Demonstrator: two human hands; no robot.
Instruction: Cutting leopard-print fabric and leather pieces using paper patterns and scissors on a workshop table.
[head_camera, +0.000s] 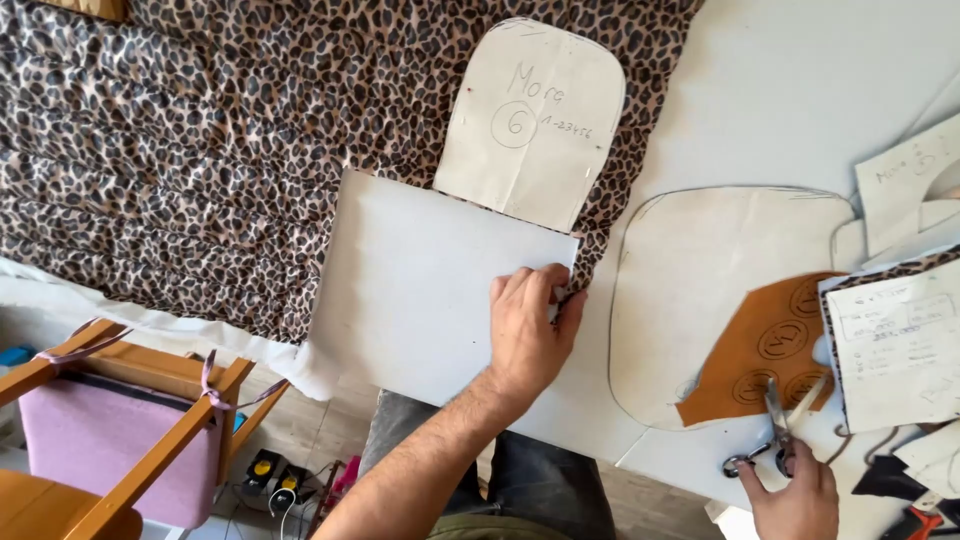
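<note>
Head view looked down on a white table (800, 90) half covered by leopard-print fabric (200, 150). The left hand (530, 325) lay flat on a white board (420, 285), fingers (548, 283) spread open and gripping nothing, their tips at the board's right edge, touching the fabric. Above the board, overlapping its top edge, sat a rounded paper pattern (535, 115). Right of the board lay a larger cream pattern (700, 290), with a tan leather piece (760, 350) on it. Further right, the right hand (795, 495) closed its fingers on scissors (775, 435) beside that leather. Below and left of the board stood a wooden chair with a pink cushion (110, 440).
</note>
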